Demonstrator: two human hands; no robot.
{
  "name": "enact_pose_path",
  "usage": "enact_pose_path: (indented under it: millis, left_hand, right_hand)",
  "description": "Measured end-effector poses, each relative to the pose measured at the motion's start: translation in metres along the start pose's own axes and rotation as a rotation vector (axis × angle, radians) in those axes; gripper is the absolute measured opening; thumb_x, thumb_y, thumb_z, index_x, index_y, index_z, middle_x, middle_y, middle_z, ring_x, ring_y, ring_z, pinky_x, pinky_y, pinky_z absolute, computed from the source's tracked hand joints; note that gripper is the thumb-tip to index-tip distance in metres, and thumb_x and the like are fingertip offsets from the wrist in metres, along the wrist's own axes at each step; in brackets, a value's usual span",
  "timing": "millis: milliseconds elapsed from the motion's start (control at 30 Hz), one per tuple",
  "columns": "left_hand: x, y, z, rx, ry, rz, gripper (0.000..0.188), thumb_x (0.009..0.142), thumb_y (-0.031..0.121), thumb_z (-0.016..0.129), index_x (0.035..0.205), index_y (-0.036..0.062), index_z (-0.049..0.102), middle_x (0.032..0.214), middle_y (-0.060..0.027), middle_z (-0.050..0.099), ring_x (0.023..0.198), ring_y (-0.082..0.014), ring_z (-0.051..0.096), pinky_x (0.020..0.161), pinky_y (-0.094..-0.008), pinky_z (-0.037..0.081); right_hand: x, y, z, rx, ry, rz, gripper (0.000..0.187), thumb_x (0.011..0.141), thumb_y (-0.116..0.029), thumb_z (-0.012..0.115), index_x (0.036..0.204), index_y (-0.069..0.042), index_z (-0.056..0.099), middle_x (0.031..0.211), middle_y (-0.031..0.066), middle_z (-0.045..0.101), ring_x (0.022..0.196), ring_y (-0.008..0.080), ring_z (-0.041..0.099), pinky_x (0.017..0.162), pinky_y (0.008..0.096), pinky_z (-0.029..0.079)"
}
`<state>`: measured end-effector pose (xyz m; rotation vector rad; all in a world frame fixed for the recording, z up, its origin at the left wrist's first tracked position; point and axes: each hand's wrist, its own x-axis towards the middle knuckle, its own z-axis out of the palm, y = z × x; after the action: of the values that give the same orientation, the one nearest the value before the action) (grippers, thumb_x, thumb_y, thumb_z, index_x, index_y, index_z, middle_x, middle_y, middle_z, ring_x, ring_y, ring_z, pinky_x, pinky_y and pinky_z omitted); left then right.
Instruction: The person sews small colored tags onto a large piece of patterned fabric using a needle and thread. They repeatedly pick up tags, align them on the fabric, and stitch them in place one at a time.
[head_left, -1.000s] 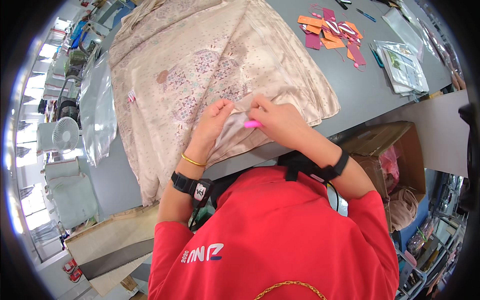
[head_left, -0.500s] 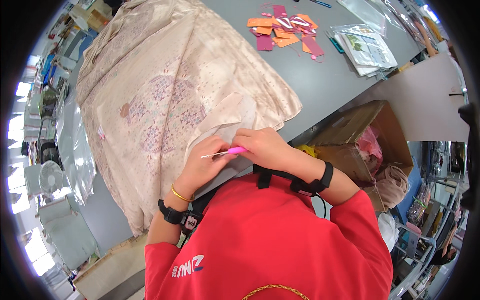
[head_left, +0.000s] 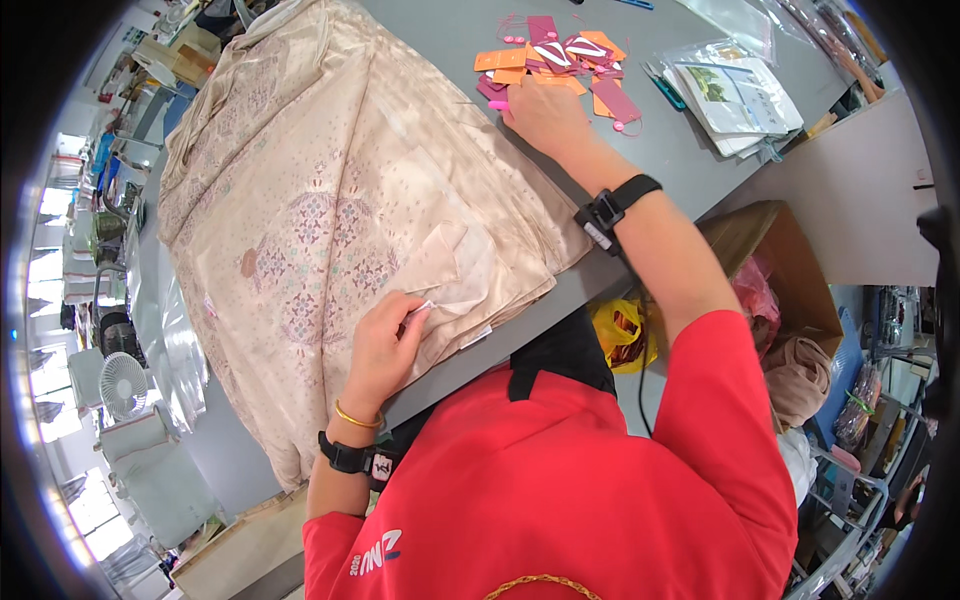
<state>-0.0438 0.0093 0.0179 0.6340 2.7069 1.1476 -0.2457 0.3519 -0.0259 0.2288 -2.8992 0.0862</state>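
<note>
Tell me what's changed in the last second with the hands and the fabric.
The right hand left the fabric and reached out to the pile of tags, a pink tool at its fingers. The left hand stayed pinching the fabric's near edge; the fabric stayed spread on the table.

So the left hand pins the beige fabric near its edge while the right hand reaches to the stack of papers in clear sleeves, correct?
Not quite. The head view shows the right hand at the pile of orange and pink tags, not the sleeved papers. The left hand does pin the beige fabric.

A long grey desk (head_left: 700, 170) runs across the room. An open cardboard box (head_left: 770, 260) stands off its right edge. White fans (head_left: 120, 385) sit below its left edge, under bright daylight.
</note>
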Motion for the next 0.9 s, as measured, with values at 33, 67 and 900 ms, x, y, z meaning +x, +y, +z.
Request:
enact_pose_path:
  millis: [33,67,900]
  left_hand:
    - [0.000,0.000,-0.002,-0.001,0.014,0.001,0.012,0.100,0.005,0.073,0.111,-0.0005,0.074,0.095,-0.0136,0.069,0.078,-0.0281,0.067,0.072,-0.0359,0.054]
    - [-0.001,0.000,-0.003,-0.005,0.030,0.006,0.013,0.100,0.004,0.073,0.112,-0.0004,0.074,0.097,-0.0131,0.069,0.079,-0.0274,0.067,0.072,-0.0359,0.054]
    - [-0.015,-0.034,-0.036,-0.514,0.152,-0.417,0.026,0.107,0.007,0.067,0.132,0.0050,0.070,0.097,-0.0027,0.074,0.079,-0.0089,0.067,0.065,-0.0240,0.053]
  right_hand:
    - [0.000,0.003,-0.003,-0.031,-0.032,-0.044,0.040,0.101,-0.042,0.075,0.103,-0.002,0.071,0.100,0.0110,0.075,0.089,0.0359,0.077,0.080,0.0480,0.060]
    - [-0.003,0.006,-0.009,-0.062,-0.071,-0.089,0.038,0.101,-0.040,0.075,0.102,-0.002,0.071,0.099,0.0111,0.076,0.087,0.0356,0.077,0.078,0.0474,0.060]
    - [-0.122,-0.096,-0.062,1.055,-0.047,0.272,0.042,0.108,-0.038,0.069,0.121,0.001,0.065,0.089,0.0116,0.072,0.080,0.0231,0.069,0.077,0.0385,0.054]
